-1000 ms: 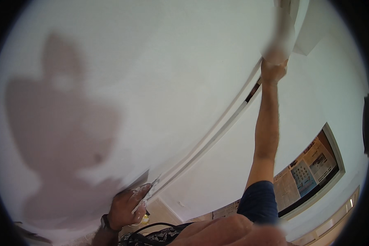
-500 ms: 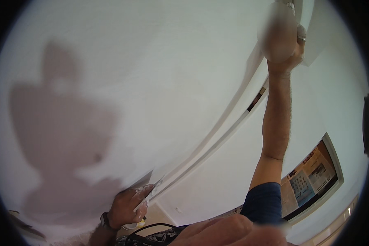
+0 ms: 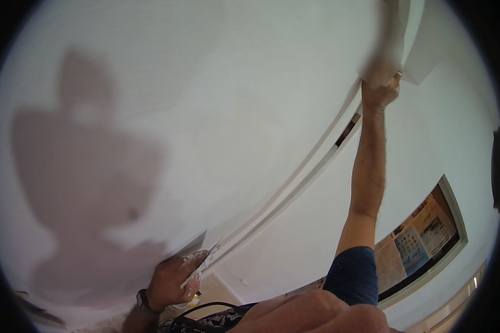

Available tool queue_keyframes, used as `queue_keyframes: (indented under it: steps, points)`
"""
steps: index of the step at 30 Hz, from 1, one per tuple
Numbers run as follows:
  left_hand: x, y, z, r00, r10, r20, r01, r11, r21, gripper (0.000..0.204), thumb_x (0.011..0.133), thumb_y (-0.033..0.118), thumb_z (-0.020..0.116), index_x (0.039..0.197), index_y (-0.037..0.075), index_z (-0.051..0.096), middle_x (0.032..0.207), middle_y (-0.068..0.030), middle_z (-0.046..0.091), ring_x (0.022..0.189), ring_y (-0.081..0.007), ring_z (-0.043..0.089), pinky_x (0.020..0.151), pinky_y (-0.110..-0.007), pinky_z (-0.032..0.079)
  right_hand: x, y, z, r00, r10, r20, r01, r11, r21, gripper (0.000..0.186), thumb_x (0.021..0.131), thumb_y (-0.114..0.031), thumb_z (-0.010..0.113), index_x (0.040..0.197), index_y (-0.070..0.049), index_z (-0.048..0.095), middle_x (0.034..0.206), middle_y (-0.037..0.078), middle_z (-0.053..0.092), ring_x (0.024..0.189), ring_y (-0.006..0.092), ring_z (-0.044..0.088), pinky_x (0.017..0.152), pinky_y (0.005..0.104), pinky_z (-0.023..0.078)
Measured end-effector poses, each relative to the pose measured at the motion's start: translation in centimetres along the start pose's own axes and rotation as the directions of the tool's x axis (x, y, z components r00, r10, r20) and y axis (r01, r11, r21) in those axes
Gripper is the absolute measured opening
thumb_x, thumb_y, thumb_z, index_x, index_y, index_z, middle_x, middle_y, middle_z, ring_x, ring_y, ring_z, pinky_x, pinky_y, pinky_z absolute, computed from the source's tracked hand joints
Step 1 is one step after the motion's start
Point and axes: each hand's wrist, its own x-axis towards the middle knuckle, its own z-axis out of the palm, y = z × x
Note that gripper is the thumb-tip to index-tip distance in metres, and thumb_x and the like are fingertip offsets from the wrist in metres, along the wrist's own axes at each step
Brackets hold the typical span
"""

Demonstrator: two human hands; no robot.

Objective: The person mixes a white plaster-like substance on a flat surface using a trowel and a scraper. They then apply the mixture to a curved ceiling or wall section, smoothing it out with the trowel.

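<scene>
At the lower left, my left hand [image 3: 175, 280], with a dark watch on its wrist, is closed around a flat scraper [image 3: 208, 256] smeared with white paste. The same paste coats its fingers. My right arm reaches far up to the upper right. My right hand [image 3: 380, 91] is closed against the long white raised strip [image 3: 294, 194] that runs along the white wall [image 3: 205, 111]. Blur covers most of that hand and whatever it holds; only a small pale bit shows by its fingers.
A newspaper-covered framed opening [image 3: 414, 244] lies to the right. Below my left hand sits a small white-and-yellow container [image 3: 186, 303], beside a black cable [image 3: 208, 304]. A dark object [image 3: 497, 169] stands at the right rim. My shadow [image 3: 89, 166] falls on the wall.
My right hand has come down along the strip, toward me, and its arm has shifted slightly left. The left hand and scraper have stayed put.
</scene>
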Motion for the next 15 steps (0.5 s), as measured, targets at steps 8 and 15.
queue_keyframes:
  steps: [8,15]
  points:
    - [-0.1,0.1,0.0,1.0,-0.001,0.002,0.001,1.0,-0.02,0.052,0.062,0.004,0.054,0.115,0.002,0.051,0.064,-0.0101,0.053,0.054,-0.0223,0.051,0.056,-0.033,0.045,-6.7,3.7,1.7,0.992,0.044,0.116,-0.038,0.998,-0.047,0.036,0.075,-0.004,0.054,0.11,-0.01,0.056,0.085,0.011,0.062,0.075,0.0257,0.059,0.059,0.0314,0.052]
    - [0.3,-0.2,0.0,0.998,0.042,-0.041,-0.044,0.998,-0.052,0.051,0.063,0.003,0.054,0.114,0.001,0.051,0.069,-0.0105,0.056,0.058,-0.0228,0.054,0.059,-0.033,0.046,-7.9,1.9,-0.8,0.996,0.069,0.048,-0.075,0.989,0.126,0.033,0.076,-0.001,0.054,0.109,0.001,0.055,0.072,0.01,0.06,0.067,0.0258,0.055,0.056,0.0336,0.047]
